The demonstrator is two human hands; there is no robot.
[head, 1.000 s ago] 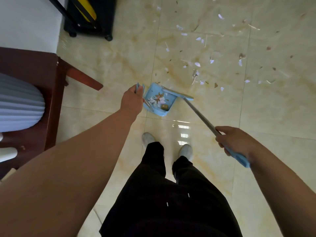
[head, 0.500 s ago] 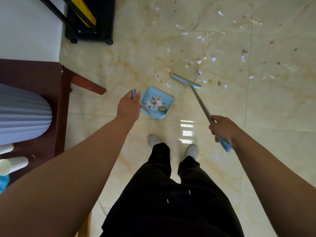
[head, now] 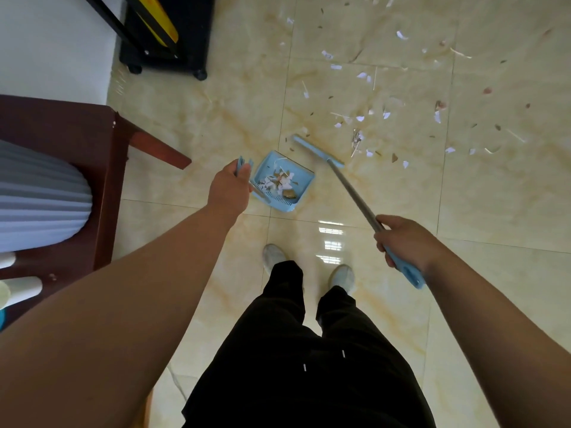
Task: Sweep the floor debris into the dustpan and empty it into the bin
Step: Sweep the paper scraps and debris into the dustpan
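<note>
A light blue dustpan [head: 304, 177] rests on the cream tile floor just ahead of my feet, with white paper scraps and a brown bit inside. My left hand [head: 229, 188] grips the top of its upright handle. My right hand [head: 404, 240] is closed around the blue grip of a long-handled broom [head: 349, 188]. The broom's blue head [head: 318, 150] lies on the floor just beyond the dustpan's open side. Scattered debris [head: 370, 118], white paper bits and brown flecks, covers the tiles ahead and to the right. No bin is in view.
A dark wooden table [head: 77, 143] with a slanted leg stands on the left, holding a white ribbed object [head: 37, 199]. A black wheeled stand [head: 167, 35] sits at the back left by the white wall. My white shoes [head: 309, 267] are close behind the dustpan.
The broom head has lifted off the dustpan's mouth and moved forward to the tiles just beyond it. The dustpan has stayed in place in my left hand.
</note>
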